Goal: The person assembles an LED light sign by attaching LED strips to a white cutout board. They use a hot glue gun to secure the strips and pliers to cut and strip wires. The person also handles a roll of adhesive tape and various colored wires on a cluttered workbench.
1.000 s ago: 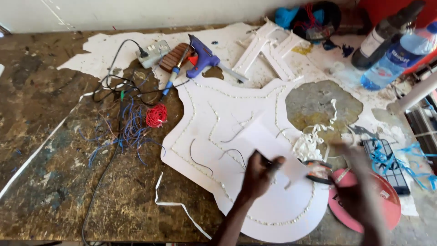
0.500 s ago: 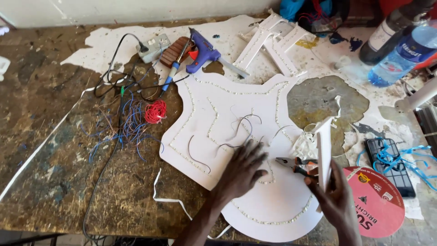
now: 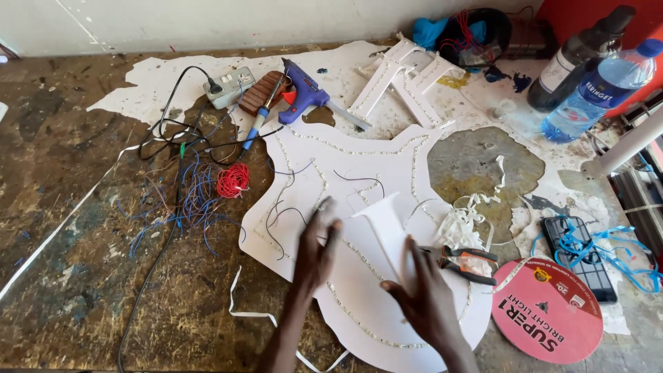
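Note:
A large white cut-out board (image 3: 345, 173) with lines of small lights and thin dark wires lies on the worn workbench (image 3: 62, 276). A smaller white sheet (image 3: 376, 231) lies on top of it. My left hand (image 3: 314, 252) rests flat on the board, fingers at the sheet's left edge. My right hand (image 3: 425, 297) lies spread on the sheet's lower right part. Neither hand grips anything. Pliers with orange and black handles (image 3: 469, 262) lie just right of my right hand.
A blue glue gun (image 3: 307, 97), a soldering iron (image 3: 257, 123), a power socket (image 3: 228, 86) and tangled blue and red wires (image 3: 200, 193) lie at the upper left. Two bottles (image 3: 587, 76) stand at the back right. A phone (image 3: 580, 255) and a pink round disc (image 3: 545, 311) lie right.
My right hand has laid the white sheet down flat; half a second ago it held the sheet up on edge. My left hand moved up to the sheet's left edge.

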